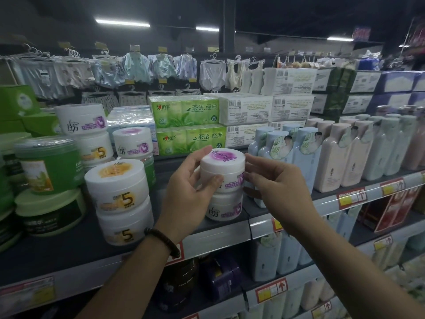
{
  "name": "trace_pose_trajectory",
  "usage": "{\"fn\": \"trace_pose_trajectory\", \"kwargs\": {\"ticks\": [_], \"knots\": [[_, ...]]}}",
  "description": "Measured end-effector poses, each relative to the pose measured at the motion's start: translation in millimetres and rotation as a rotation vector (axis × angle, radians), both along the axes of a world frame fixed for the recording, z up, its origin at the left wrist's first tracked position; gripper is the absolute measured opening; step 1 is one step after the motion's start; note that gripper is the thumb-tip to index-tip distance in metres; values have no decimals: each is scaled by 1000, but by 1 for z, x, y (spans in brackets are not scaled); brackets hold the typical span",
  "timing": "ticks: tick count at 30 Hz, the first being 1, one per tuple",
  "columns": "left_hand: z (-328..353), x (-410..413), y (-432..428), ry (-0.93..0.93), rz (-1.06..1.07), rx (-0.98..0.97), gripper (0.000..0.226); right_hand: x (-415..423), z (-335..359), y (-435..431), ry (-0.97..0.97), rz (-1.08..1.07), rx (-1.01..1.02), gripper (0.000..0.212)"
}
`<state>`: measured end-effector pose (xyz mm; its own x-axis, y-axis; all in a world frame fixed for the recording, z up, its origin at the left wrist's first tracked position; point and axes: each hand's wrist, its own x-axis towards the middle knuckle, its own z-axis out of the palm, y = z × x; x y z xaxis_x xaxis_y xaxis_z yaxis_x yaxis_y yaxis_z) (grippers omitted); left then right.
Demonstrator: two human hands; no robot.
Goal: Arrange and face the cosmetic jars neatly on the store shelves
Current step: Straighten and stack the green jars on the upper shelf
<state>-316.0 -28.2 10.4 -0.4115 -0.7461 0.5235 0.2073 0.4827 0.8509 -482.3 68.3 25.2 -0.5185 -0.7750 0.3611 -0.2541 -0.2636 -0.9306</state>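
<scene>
A white jar with a purple "3" lid (224,165) sits stacked on a matching white jar (226,204) at the front of the dark shelf (69,245). My left hand (188,189) grips the top jar's left side, thumb across its front. My right hand (276,180) touches its right side with the fingertips. To the left stand two stacked white jars marked "5" (119,187). Further back are another purple "3" jar (133,141) and a taller stack topped by a "3" jar (81,118).
Green-lidded tubs (48,164) crowd the shelf's left end. Pastel shampoo bottles (345,153) fill the shelf to the right. Green tissue packs (188,125) and white packs (264,107) stand behind. Price tags line the shelf edge (351,196); more bottles stand on lower shelves.
</scene>
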Motion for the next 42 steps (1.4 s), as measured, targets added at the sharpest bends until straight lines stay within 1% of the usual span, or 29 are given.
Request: {"fn": "trace_pose_trajectory", "kwargs": {"ticks": [4, 7, 11, 15, 17, 22, 29, 33, 35, 39, 42], "knots": [[-3, 0, 1, 2, -3, 1, 68, 0, 1, 2, -18, -4, 11, 44], [-2, 0, 1, 12, 18, 0, 68, -1, 4, 4, 5, -20, 27, 41], [4, 4, 6, 20, 36, -21, 65, -8, 11, 7, 89, -99, 24, 31], [11, 11, 10, 4, 67, -70, 64, -9, 22, 9, 200, -147, -33, 25], [14, 17, 12, -4, 91, -107, 62, -9, 31, 10, 225, -149, -70, 23], [25, 36, 17, 23, 99, -165, 53, -6, 52, 5, 168, -72, -147, 20], [48, 63, 20, 23, 132, -166, 43, 8, 68, -18, 196, 31, -156, 15], [75, 88, 24, 100, 197, -171, 37, 20, 80, -32, 201, 115, -160, 14], [92, 103, 25, 129, 229, -152, 39, 27, 88, -40, 199, 168, -147, 14], [116, 129, 21, 47, 367, -160, 41, 39, 101, -54, 177, 262, -124, 15], [130, 144, 10, -19, 456, -163, 34, 52, 109, -68, 188, 326, -110, 14]]}}
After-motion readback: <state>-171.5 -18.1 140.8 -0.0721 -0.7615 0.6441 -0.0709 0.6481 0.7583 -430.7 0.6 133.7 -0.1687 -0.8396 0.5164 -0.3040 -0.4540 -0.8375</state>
